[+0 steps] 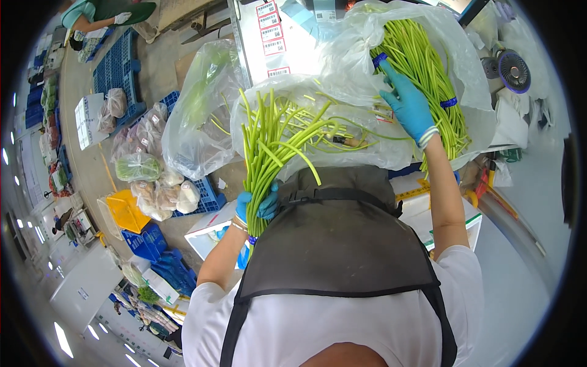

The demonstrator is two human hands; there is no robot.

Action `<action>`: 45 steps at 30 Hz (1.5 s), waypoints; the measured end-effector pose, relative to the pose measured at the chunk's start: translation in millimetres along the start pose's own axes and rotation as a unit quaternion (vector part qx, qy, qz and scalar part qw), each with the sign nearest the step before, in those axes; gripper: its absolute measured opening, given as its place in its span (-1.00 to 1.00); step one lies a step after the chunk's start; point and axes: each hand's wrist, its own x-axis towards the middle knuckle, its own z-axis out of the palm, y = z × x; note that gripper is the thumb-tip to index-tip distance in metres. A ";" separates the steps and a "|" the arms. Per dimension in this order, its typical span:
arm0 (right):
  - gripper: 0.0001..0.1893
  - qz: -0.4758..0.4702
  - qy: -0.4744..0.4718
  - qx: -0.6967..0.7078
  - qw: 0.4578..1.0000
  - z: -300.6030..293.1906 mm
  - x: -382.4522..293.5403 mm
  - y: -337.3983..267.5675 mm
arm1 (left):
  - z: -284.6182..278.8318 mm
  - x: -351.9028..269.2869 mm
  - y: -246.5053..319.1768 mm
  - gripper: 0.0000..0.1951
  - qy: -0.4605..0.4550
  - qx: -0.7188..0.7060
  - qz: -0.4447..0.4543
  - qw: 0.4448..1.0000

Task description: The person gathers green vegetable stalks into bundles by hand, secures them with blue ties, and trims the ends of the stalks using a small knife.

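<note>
My left hand (266,206), in a blue glove, grips a bunch of garlic scapes (261,169) upright in front of my apron. The bunch has a blue-purple band near its lower end, and its cut stems fan out at the top. My right hand (410,105), also gloved in blue, reaches over the table with thumb and fingers apart. Its fingertips are at the edge of a large pile of garlic scapes (424,59), close to a blue-purple band (379,59). A second band (448,102) circles the pile lower down. Loose stem pieces (298,121) lie between my hands on clear plastic.
A small wooden-handled object (353,142) lies partly hidden among the scraps. Barcode labels (270,27) rest on the white tabletop. A clear plastic bag (202,114) hangs left, and a small fan (513,71) stands right. Bagged produce (160,192) sits on blue pallets; another person (91,18) is far left.
</note>
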 end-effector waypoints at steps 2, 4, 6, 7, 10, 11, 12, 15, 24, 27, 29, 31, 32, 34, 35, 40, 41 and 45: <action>-0.57 -0.084 0.070 0.006 0.994 9.8 -3.6 -6.9 | -4.0 -3.3 -2.3 -0.39 -0.003 -0.012 0.006 1.000; -0.59 -0.125 0.054 -0.045 0.990 16.3 -0.4 -30.2 | -4.2 -5.1 -2.2 -0.38 -0.008 -0.014 0.004 1.000; -0.60 -0.265 0.035 -0.188 0.945 31.6 12.9 -47.2 | -9.6 -5.6 -1.6 -0.38 -0.014 -0.003 -0.003 1.000; -0.60 -0.356 0.032 -0.274 0.893 42.4 25.2 -54.7 | -11.1 -5.8 -1.3 -0.38 -0.020 0.005 -0.006 1.000; -0.56 -0.471 -0.019 -0.318 0.823 93.4 41.6 -78.8 | -3.2 -8.4 0.5 -0.39 0.005 0.031 -0.012 0.999; -0.56 -0.501 -0.028 -0.355 0.788 102.1 43.5 -79.5 | -0.9 -8.5 2.3 -0.39 0.021 0.056 -0.016 0.998; -0.73 -0.485 -0.068 -0.391 0.779 106.9 47.2 -80.2 | 0.8 -9.5 4.9 -0.31 0.011 0.012 -0.030 0.999; -0.85 -0.400 -0.214 -0.427 0.782 94.2 49.0 -81.7 | 13.1 -22.4 1.5 -0.19 0.120 0.060 0.018 0.991; -0.86 -0.030 -0.326 0.272 0.905 39.5 11.3 -35.5 | 25.7 -25.2 6.2 -0.10 0.181 0.217 -0.043 0.958; -0.68 -0.161 -0.136 -0.026 0.977 24.3 3.1 -26.9 | 31.1 -20.9 9.7 -0.12 0.174 0.242 -0.047 0.953; -0.61 -0.227 -0.007 -0.176 0.958 17.8 -11.0 -48.5 | 35.7 -19.8 11.0 -0.14 0.183 0.252 -0.053 0.949; -0.62 -0.237 -0.036 -0.161 0.957 18.2 -27.1 -77.3 | 47.3 -15.5 14.2 -0.15 0.186 0.259 -0.040 0.947; -0.62 -0.226 -0.123 -0.240 0.936 21.9 -32.9 -88.6 | 53.4 -14.5 16.7 -0.13 0.195 0.275 -0.060 0.940; -0.57 -0.240 -0.214 -0.304 0.897 30.3 -35.5 -89.3 | 51.4 -13.4 17.6 -0.16 0.182 0.307 -0.046 0.933; -0.57 -0.235 -0.208 -0.305 0.899 36.8 -37.6 -76.0 | 50.9 -12.4 18.3 -0.19 0.172 0.335 -0.029 0.926; -0.59 0.096 -0.325 0.079 0.937 44.4 -45.6 -57.1 | 41.3 -19.1 14.4 -0.05 0.184 0.319 -0.044 0.929; -0.59 0.095 -0.330 0.079 0.936 46.4 -50.7 -56.0 | 41.1 -19.7 10.6 -0.05 0.182 0.306 -0.039 0.934; -0.60 0.183 -0.360 0.506 0.762 64.1 -77.2 -39.0 | 38.8 -17.6 8.3 -0.06 0.151 0.280 -0.034 0.948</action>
